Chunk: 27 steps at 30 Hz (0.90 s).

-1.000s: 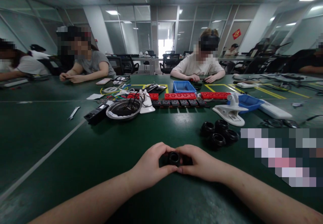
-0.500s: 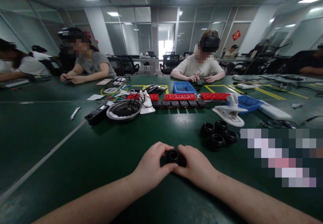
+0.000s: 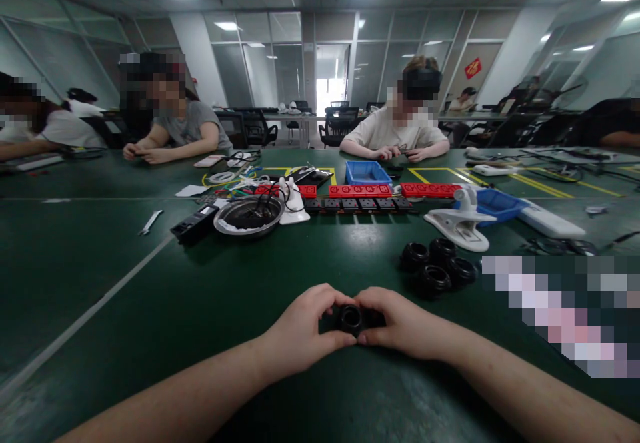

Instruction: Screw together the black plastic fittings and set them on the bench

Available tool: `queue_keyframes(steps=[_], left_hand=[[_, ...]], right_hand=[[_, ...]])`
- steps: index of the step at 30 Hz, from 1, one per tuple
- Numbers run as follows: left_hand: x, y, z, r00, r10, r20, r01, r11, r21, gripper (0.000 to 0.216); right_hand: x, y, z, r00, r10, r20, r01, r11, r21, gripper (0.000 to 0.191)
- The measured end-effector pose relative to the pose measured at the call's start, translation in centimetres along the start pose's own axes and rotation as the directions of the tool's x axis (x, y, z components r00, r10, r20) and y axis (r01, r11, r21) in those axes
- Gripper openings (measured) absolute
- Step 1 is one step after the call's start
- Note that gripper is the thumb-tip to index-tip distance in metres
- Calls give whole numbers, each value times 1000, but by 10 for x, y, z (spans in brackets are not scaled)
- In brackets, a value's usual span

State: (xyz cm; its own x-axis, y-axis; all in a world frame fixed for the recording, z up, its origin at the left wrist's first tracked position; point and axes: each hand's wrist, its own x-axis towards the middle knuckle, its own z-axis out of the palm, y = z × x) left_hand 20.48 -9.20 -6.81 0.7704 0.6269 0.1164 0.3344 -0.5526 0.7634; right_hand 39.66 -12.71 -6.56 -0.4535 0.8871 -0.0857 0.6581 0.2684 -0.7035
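A small black ring-shaped part [image 3: 351,320] with a round hollow top is between my two hands, low over the green table. My left hand [image 3: 311,326] curls around its left side, thumb at the near edge and fingertips at the far edge. From the right, my right hand [image 3: 406,320] closes on the same part, with thumb and fingers bent towards it. The fingers hide much of its sides. Beyond my right hand, several similar black hollow parts [image 3: 434,280] stand grouped together.
A white clamp-like stand [image 3: 459,226] lies behind the grouped parts, beside a blue tray [image 3: 500,204]. Black sockets [image 3: 361,206] and red socket strips [image 3: 360,190] line the middle. Left are a metal bowl [image 3: 250,232] and a wrench [image 3: 151,222]. A co-worker [image 3: 397,130] sits opposite.
Both hands and the black part have shifted slightly right and nearer to me. My thumbs, which met at the near side, are now a little apart.
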Motion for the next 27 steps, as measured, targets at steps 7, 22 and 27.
queue_keyframes(steps=[7,22,27], left_hand=[[1,2,6,989,-94,-114,98,995,29,30],[2,-2,3,998,-40,-47,38,999,-34,30],[1,0,9,984,-113,-138,114,994,-4,29]], right_hand=[[3,-7,17,971,129,-201,-168,966,-194,27],[2,-7,10,994,14,-106,-40,969,-245,22],[5,-10,24,957,106,-269,-204,906,-370,27]])
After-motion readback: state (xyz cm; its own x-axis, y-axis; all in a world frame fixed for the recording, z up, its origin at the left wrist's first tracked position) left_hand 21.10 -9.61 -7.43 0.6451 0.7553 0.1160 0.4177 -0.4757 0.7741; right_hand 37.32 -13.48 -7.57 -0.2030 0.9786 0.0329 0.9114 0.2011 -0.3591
